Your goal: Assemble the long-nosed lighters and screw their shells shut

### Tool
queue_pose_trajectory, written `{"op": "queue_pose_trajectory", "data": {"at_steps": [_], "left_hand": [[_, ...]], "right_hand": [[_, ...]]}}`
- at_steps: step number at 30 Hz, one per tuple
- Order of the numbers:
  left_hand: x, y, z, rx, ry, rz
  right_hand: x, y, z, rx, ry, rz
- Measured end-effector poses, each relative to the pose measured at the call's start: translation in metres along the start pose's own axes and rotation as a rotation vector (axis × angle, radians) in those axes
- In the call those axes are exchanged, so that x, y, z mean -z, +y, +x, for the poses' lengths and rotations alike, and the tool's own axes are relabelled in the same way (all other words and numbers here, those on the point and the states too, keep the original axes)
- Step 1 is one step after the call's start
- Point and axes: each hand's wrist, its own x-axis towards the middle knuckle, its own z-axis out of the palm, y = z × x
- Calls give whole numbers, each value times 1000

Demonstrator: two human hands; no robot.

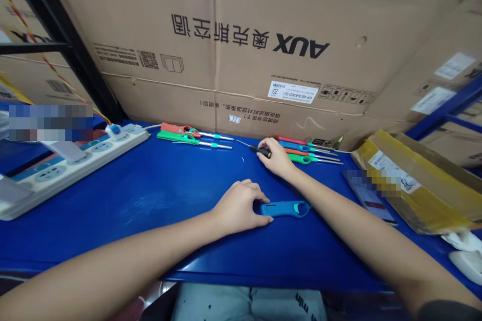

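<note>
My left grip holds end of long blue plastic lighter body, below frame centre, likely steadying it on glossy blue worktop. My right grip pinches black-and-yellow-handled screwdriver, probably for control.

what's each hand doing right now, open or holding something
Left hand: closed on one end of a blue utility lighter.
Right hand: closed, holding a small screwdriver.
</note>
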Motion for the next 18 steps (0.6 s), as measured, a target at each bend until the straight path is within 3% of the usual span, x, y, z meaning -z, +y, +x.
{"op": "queue_pose_trajectory", "data": {"at_steps": [4,8,14,18], "left_hand": [[0,-2,0,-1,1,6],[2,-4,2,-6,1,25],[14,-8,8,-46,-39,61],[24,-14,16,-48,-50,108]], "right_hand": [[-2,2,-2,35,-130,-106],[10,-9,-16,63,-141,-191],[42,-35,-70,110,-118,-219],[47,-43,-100,286,-96,-196]]}}
